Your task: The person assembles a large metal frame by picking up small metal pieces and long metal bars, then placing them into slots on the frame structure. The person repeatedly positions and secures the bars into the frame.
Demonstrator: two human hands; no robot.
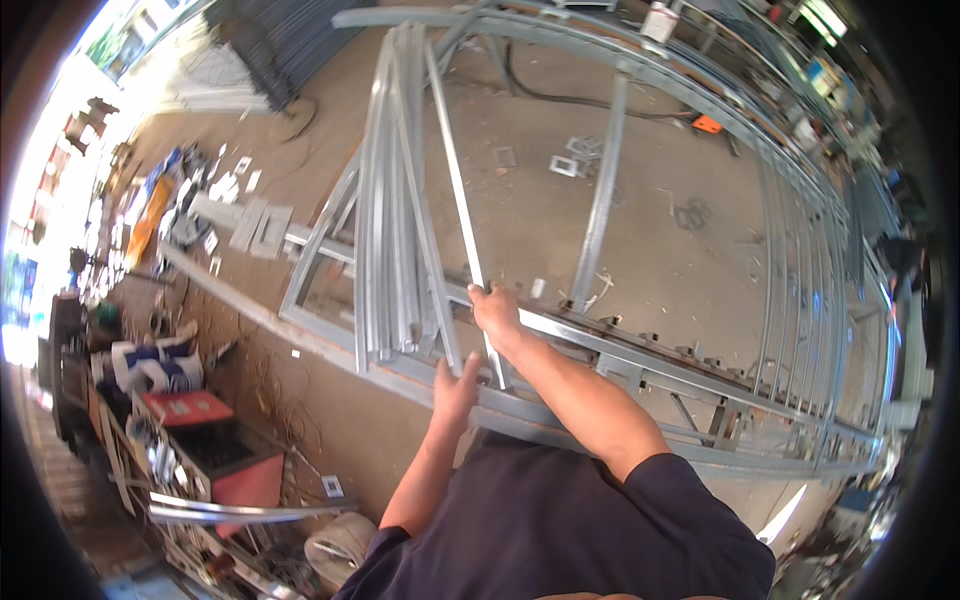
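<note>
My right hand (pixel 497 314) is closed around a bright square metal tube (pixel 457 180), gripping it toward its near end. That tube slants away from me across the long rail (pixel 640 350) of a grey metal frame. Lower and to the left, my left hand (pixel 456 393) has thumb and fingers spread, with nothing seen in it. Its fingertips are close to the near end of another slanted tube (pixel 425 230); whether they touch it I cannot tell. This tube lies along the right side of a bundle of metal tubes (pixel 376 200) resting across the frame.
Upright bars (pixel 800 300) fill the frame's right end, and a crossbar (pixel 602 190) spans its middle. At lower left stands a red metal box (pixel 250 480) among scrap. Small metal plates (pixel 262 230) lie at the left. A dark cable (pixel 560 95) runs across the floor toward an orange object (pixel 707 124).
</note>
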